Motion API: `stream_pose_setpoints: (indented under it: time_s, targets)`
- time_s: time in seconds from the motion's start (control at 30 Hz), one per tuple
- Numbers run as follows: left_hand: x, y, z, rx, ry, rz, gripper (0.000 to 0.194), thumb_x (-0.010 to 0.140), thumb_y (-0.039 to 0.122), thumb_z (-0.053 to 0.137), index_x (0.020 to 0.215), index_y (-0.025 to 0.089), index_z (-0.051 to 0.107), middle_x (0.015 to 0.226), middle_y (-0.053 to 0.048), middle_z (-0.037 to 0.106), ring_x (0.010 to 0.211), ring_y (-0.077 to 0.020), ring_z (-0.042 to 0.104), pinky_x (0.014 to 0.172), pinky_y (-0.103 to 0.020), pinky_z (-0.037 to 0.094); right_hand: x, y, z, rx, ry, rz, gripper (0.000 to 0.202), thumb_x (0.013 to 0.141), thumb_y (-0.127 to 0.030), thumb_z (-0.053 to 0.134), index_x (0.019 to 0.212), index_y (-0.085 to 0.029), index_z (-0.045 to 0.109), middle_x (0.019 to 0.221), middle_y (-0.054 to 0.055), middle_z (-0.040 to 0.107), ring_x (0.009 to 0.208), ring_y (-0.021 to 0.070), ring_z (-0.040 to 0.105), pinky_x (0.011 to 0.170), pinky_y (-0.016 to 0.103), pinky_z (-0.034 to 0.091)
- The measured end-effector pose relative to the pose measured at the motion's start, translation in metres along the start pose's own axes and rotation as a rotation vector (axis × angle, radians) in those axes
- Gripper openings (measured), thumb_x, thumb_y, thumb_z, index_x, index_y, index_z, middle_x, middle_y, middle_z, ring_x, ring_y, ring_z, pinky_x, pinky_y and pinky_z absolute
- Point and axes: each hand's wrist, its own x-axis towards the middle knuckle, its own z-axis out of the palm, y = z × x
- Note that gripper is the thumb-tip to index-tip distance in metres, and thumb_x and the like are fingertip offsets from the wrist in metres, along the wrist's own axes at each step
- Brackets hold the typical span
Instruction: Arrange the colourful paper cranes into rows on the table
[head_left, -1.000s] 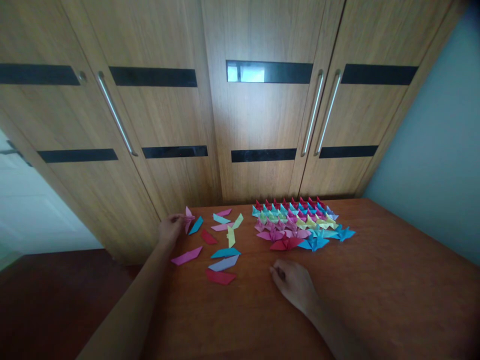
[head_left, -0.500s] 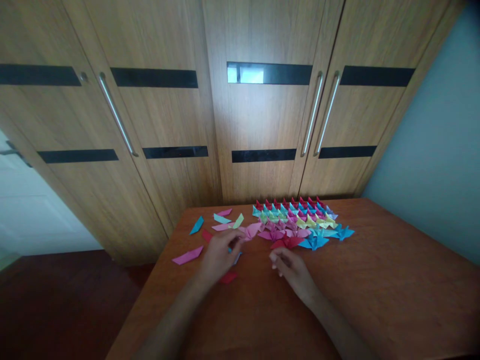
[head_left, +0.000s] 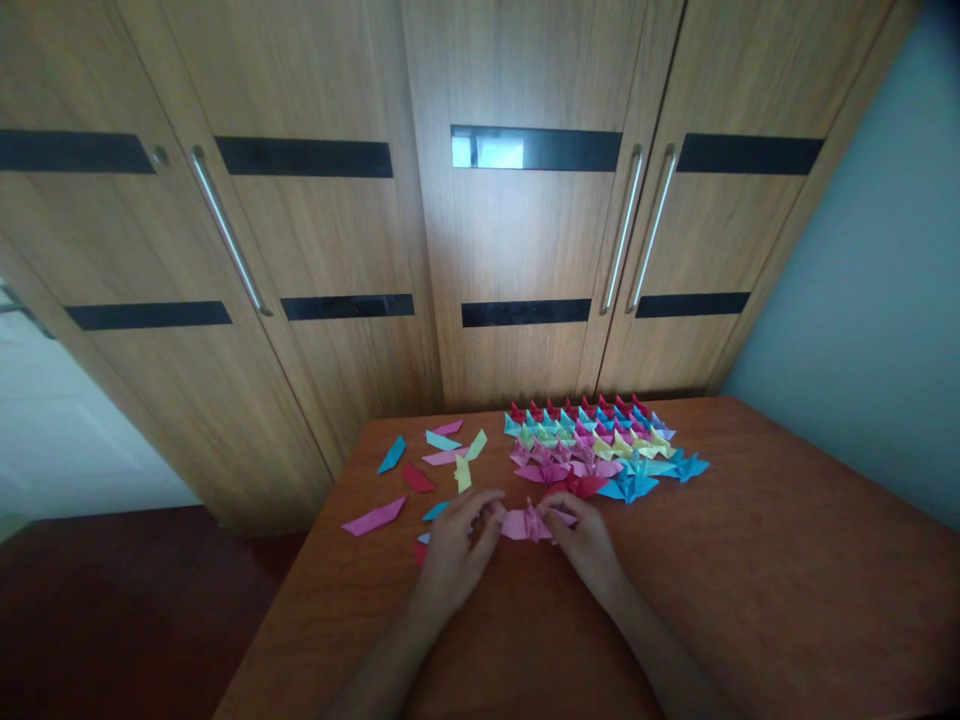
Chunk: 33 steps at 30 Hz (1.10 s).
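Note:
Between my hands, low over the front part of the table, is a pink paper crane (head_left: 531, 524) with its wings spread sideways. My left hand (head_left: 461, 545) pinches the tip of its left wing. The right wing is held by my right hand (head_left: 589, 545), whose thumb and fingers cover the wing's end. Just behind my right hand lies a red paper crane (head_left: 576, 485), partly hidden by its fingers. Flat folded paper pieces surround my left hand, among them a yellow one (head_left: 463, 473) and a blue one (head_left: 436, 510).
Rows of colourful paper cranes (head_left: 585, 430) stand at the back of the wooden table (head_left: 720, 600). Loose folded pieces lie at the left, including a magenta one (head_left: 374, 516) and a dark red one (head_left: 418, 478). A wooden wardrobe (head_left: 517, 360) rises behind the table.
My left hand has brought the pink crane from among the loose pieces toward me and to the right. My right hand has taken hold of its other wing.

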Motion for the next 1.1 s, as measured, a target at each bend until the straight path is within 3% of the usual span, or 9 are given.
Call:
stream_pose_setpoints:
  time_s: [0.07, 0.13, 0.33, 0.57, 0.8, 1.0, 1.1]
  targets:
    - [0.002, -0.002, 0.000, -0.017, -0.003, -0.040, 0.023, 0.085, 0.026, 0.051, 0.106, 0.022, 0.061, 0.099, -0.005, 0.064, 0.089, -0.0185, 0.059, 0.078, -0.029, 0.046, -0.002, -0.005, 0.000, 0.024, -0.035, 0.020, 0.022, 0.078, -0.040, 0.057, 0.075, -0.018, 0.062, 0.066, 0.000, 0.058, 0.057, 0.0131, 0.052, 0.051, 0.023, 0.041]
    - [0.003, -0.004, 0.002, -0.051, -0.078, -0.068, 0.022, 0.083, 0.025, 0.052, 0.102, 0.022, 0.063, 0.098, -0.005, 0.065, 0.089, -0.0191, 0.059, 0.079, -0.030, 0.045, -0.004, -0.010, 0.001, 0.037, -0.052, 0.026, 0.023, 0.078, -0.041, 0.058, 0.075, -0.018, 0.062, 0.065, 0.000, 0.058, 0.057, 0.0128, 0.052, 0.051, 0.022, 0.042]
    - [0.000, -0.007, 0.009, -0.173, -0.276, -0.171, 0.019, 0.084, 0.027, 0.048, 0.082, 0.018, 0.065, 0.075, -0.001, 0.064, 0.071, -0.0166, 0.056, 0.063, -0.024, 0.040, -0.006, -0.017, -0.001, 0.055, -0.051, 0.037, 0.022, 0.075, -0.040, 0.062, 0.076, -0.019, 0.064, 0.069, 0.001, 0.061, 0.059, 0.0130, 0.052, 0.050, 0.022, 0.039]
    - [0.000, -0.008, 0.009, -0.256, -0.291, -0.208, 0.021, 0.084, 0.030, 0.049, 0.075, 0.017, 0.063, 0.071, 0.000, 0.060, 0.068, -0.0160, 0.052, 0.062, -0.023, 0.037, -0.007, -0.011, 0.001, 0.118, -0.161, 0.043, 0.018, 0.074, -0.036, 0.065, 0.079, -0.019, 0.063, 0.074, 0.001, 0.063, 0.069, 0.0147, 0.057, 0.060, 0.024, 0.043]
    - [0.000, -0.011, 0.010, -0.285, -0.276, -0.218, 0.025, 0.085, 0.034, 0.047, 0.074, 0.017, 0.063, 0.069, 0.000, 0.060, 0.066, -0.0154, 0.052, 0.061, -0.023, 0.037, -0.010, -0.013, 0.000, 0.110, -0.322, 0.027, 0.028, 0.081, -0.042, 0.056, 0.073, -0.017, 0.064, 0.065, -0.001, 0.060, 0.058, 0.0109, 0.052, 0.054, 0.021, 0.038]
    - [-0.001, -0.013, 0.011, -0.528, -0.352, -0.359, 0.018, 0.080, 0.032, 0.056, 0.072, 0.017, 0.064, 0.065, 0.001, 0.060, 0.063, -0.0139, 0.054, 0.059, -0.023, 0.039, -0.011, -0.013, -0.001, 0.172, -0.340, 0.114, 0.033, 0.081, -0.045, 0.054, 0.067, -0.017, 0.062, 0.060, -0.001, 0.059, 0.055, 0.0107, 0.051, 0.051, 0.021, 0.036]
    - [0.000, -0.013, 0.008, -0.671, -0.327, -0.445, 0.020, 0.078, 0.035, 0.061, 0.074, 0.016, 0.066, 0.065, 0.000, 0.061, 0.061, -0.0127, 0.055, 0.058, -0.022, 0.039, -0.012, -0.015, -0.003, 0.267, -0.294, 0.133, 0.031, 0.080, -0.045, 0.057, 0.069, -0.016, 0.062, 0.062, -0.001, 0.058, 0.056, 0.0103, 0.049, 0.052, 0.020, 0.036]
